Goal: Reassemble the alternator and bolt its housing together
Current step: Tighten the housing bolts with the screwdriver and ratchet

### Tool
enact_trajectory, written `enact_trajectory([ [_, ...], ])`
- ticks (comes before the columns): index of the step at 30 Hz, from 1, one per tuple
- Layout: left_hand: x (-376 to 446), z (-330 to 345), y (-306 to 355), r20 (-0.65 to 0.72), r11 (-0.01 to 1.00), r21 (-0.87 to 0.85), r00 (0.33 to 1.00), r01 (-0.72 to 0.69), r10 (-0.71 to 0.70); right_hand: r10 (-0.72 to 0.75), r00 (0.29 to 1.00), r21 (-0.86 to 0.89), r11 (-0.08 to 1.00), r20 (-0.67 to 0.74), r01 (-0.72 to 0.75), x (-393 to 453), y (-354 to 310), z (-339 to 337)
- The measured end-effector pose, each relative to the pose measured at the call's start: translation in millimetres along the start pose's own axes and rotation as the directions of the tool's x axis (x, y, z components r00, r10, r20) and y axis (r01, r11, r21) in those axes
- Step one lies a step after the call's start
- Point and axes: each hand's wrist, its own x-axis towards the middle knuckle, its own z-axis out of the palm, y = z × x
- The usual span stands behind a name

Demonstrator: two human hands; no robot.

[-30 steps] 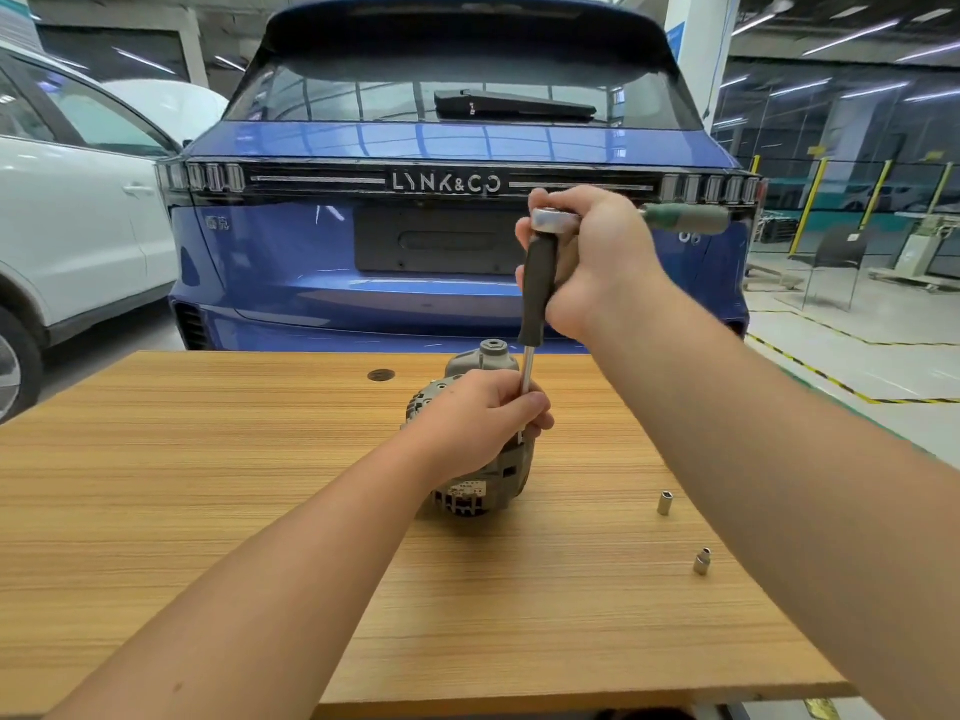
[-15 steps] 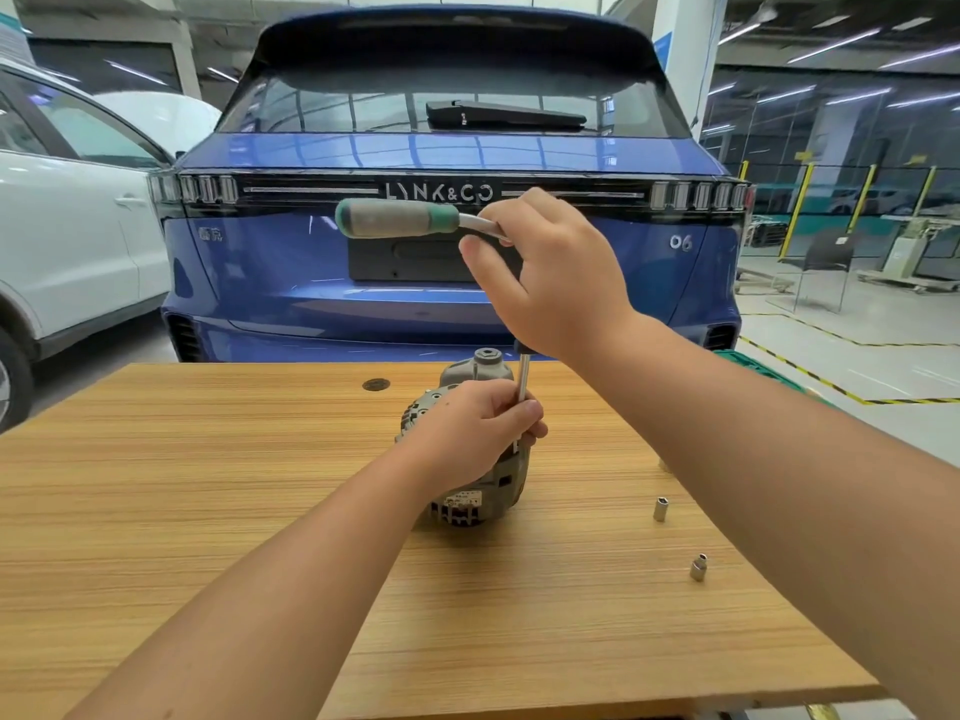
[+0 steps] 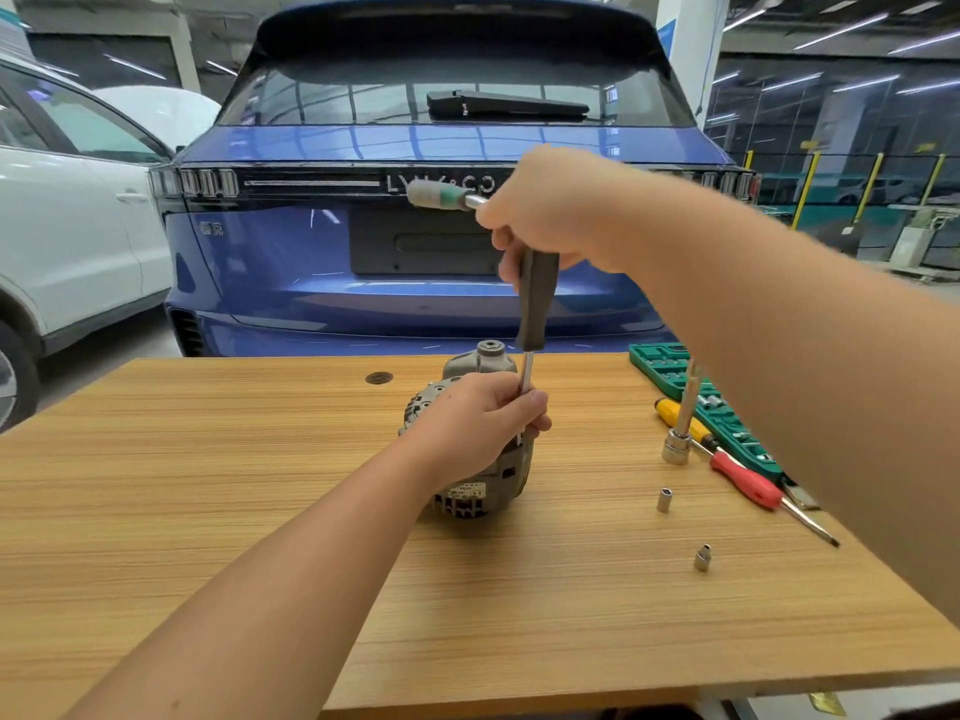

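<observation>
While your left hand [image 3: 483,423] is curling around the alternator [image 3: 470,449] on the table [image 3: 208,511] and steadying the driver's shaft, your right hand [image 3: 545,210] above it is gripping the T-handle driver [image 3: 537,298]. Its crossbar, pointing right 1 second ago, is now pointing left, so you are probably running a housing bolt down. Right of your left hand are lying 2 loose sockets [image 3: 664,499], 1 standing extension [image 3: 678,441], 2 screwdrivers [image 3: 748,483] and 1 green socket tray [image 3: 670,366].

Grey alternator [image 3: 467,491] on wood-grain table [image 3: 208,511]; green tool tray [image 3: 670,368]; red screwdriver [image 3: 748,483]; blue car [image 3: 441,252].
</observation>
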Motion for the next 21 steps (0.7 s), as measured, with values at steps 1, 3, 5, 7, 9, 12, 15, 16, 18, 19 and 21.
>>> enact_trajectory([
  [1, -0.3, 0.0, -0.4, 0.0, 1.0, 0.0, 1.0, -0.001, 0.001, 0.068, 0.991, 0.278, 0.956, 0.116, -0.098, -1.9, 3.1, -4.1],
  [3, -0.1, 0.1, -0.9, -0.001, 1.0, -0.005, 1.0, -0.003, 0.003, 0.072, 0.96, 0.657, 0.715, 0.271, -0.239, -6.3, 13.2, -3.1],
  [5, 1.2, 0.7, -0.6, -0.005, 1.0, -0.011, 1.0, -0.002, 0.002, 0.072, 0.965, 0.872, 0.415, 0.253, -0.26, -4.7, 24.1, 12.1],
  [7, 2.5, 1.4, 0.2, -0.01, 1.0, -0.024, 1.0, 0.004, -0.004, 0.096, 0.986, 0.979, 0.143, 0.136, -0.149, -2.7, 30.8, 29.9],
  [9, 3.8, 1.7, 0.8, -0.011, 0.999, -0.036, 1.0, 0.007, -0.008, 0.093, 0.983, 0.958, 0.252, -0.161, 0.133, -2.7, 36.6, 43.7],
  [12, 3.3, 1.2, 0.6, -0.005, 1.0, -0.015, 1.0, 0.004, -0.004, -0.381, 0.661, 0.07, 0.833, -0.647, 0.549, -5.5, 53.8, 50.2],
  [15, 3.6, 1.3, 0.4, -0.011, 1.0, 0.014, 1.0, -0.006, 0.007, -0.633, 0.634, -0.443, 0.77, -0.444, 0.459, -2.6, 58.2, 45.9],
  [16, 3.8, 1.2, 0.1, -0.017, 1.0, 0.014, 1.0, -0.007, 0.008, -0.625, 0.67, -0.456, 0.771, -0.402, 0.445, -1.1, 56.8, 44.0],
  [18, 4.2, 1.4, -0.6, -0.021, 1.0, 0.014, 1.0, -0.007, 0.008, -0.612, 0.697, -0.46, 0.775, -0.374, 0.433, -0.4, 54.2, 41.8],
  [19, 4.4, 1.3, -0.8, -0.019, 1.0, 0.018, 1.0, -0.012, 0.012, -0.615, 0.693, -0.463, 0.773, -0.377, 0.434, -1.0, 53.3, 42.6],
  [21, 3.6, 1.1, -1.0, -0.014, 1.0, 0.023, 1.0, -0.02, 0.021, -0.614, 0.682, -0.444, 0.779, -0.398, 0.442, -3.3, 51.8, 44.6],
])
